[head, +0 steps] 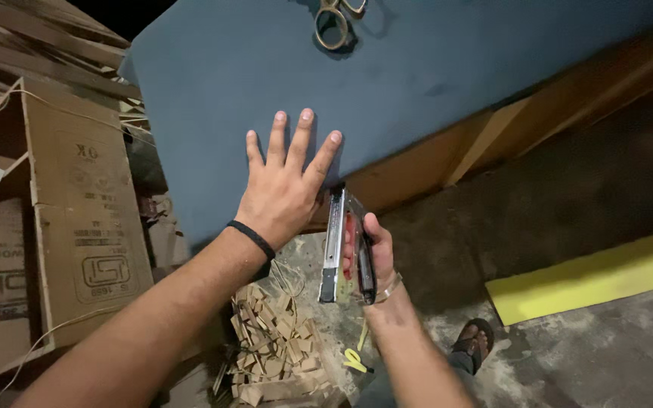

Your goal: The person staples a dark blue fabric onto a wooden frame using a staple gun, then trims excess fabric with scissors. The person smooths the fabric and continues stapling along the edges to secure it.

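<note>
At the far left of the frame stood a big brown cardboard box with its flaps open. Low in the middle left, a pile of small brown cardboard scraps lay on the floor.

The left hand sat in the middle of the frame. It was flat with the fingers spread wide apart, pressing down on a blue fabric-covered board that filled the top of the picture. A black band went around the wrist.

Just to the right, the right hand was wrapped tight around a silver staple gun. The gun's nose touched the lower edge of the blue board, right beside the left hand's thumb.

At the top middle, a pair of scissors lay on the blue board. At the lower right, a yellow foam sheet lay on the floor, and a sandaled foot showed near it.
</note>
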